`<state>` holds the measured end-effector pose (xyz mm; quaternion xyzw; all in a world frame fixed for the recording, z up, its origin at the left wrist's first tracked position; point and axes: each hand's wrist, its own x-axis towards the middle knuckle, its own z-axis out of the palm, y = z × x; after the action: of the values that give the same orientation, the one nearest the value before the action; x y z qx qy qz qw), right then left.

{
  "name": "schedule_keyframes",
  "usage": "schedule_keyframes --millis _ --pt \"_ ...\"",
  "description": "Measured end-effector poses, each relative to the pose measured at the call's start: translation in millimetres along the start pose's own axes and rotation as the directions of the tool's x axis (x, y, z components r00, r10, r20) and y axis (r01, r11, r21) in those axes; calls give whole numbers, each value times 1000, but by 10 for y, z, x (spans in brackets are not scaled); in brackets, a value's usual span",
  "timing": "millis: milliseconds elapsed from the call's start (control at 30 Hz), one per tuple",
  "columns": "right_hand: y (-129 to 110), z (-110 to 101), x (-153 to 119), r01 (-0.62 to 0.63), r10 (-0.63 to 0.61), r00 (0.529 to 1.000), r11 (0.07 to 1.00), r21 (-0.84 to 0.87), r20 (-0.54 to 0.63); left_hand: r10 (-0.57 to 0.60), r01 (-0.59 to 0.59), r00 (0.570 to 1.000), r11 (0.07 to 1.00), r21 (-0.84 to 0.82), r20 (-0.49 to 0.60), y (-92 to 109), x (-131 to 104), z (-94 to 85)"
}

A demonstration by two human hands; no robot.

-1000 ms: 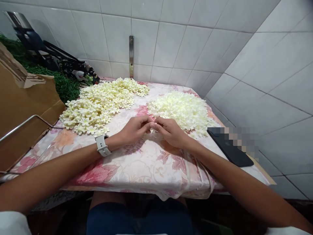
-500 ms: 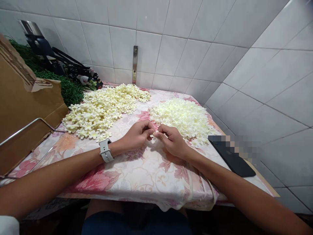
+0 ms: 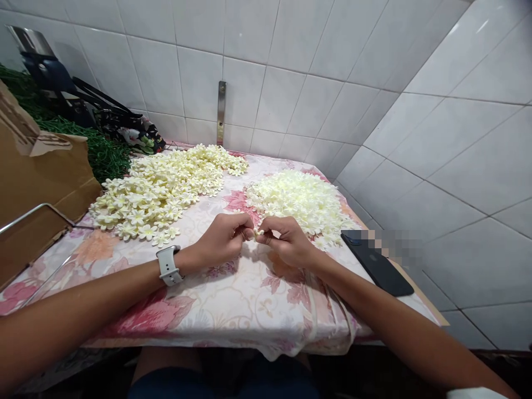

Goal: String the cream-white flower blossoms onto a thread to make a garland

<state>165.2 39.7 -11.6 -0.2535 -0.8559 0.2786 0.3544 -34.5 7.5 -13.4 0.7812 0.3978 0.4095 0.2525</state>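
A small cream-white flower (image 3: 257, 234) is pinched between my two hands, above the floral tablecloth (image 3: 249, 310). My left hand (image 3: 226, 237) is closed, thumb and forefinger on the flower's left side. From the right, the fingertips of my right hand (image 3: 286, 239) grip the same flower; most of it is hidden behind my fingers. Beyond my right hand lies a pile of loose white flowers (image 3: 297, 199). A larger heap of yellowish-white flowers (image 3: 153, 194) spreads over the table to the left of my hands.
At the left stands a torn cardboard box (image 3: 45, 188) with a metal wire frame (image 3: 25, 216) by it. Green artificial grass (image 3: 103, 158), a dark flask (image 3: 50, 72) and a floral bag (image 3: 133, 130) sit behind. A black phone (image 3: 378, 266) lies at the right edge. Tiled walls (image 3: 291, 44) enclose the table.
The view has shifted slightly to the right. Both hands stay together on the flower, with the fingers turned a little and the flower now showing less between them.
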Motion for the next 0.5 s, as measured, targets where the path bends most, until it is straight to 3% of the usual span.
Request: schedule_keyframes --millis 100,167,267,367,433,500 --pt "36 -12 -1 -25 25 998 1000 0 59 -55 57 995 998 -23 78 -21 36 -18" --pt "76 -9 8 5 -5 1000 996 -84 2 -114 129 985 985 -113 130 -42 71 -37" --pt "134 -1 24 176 -201 976 951 -253 -78 -245 308 945 888 -342 216 -58 110 -63" --pt "140 -5 20 292 -321 945 912 -288 -57 -345 433 900 774 -462 267 -47 114 -76" --pt "107 -5 8 260 -277 960 942 -214 -51 -384 457 889 719 -523 249 -35 104 -75" --pt "59 7 -2 142 -144 989 989 -48 -46 -400 431 897 689 -582 190 -27 96 -70"
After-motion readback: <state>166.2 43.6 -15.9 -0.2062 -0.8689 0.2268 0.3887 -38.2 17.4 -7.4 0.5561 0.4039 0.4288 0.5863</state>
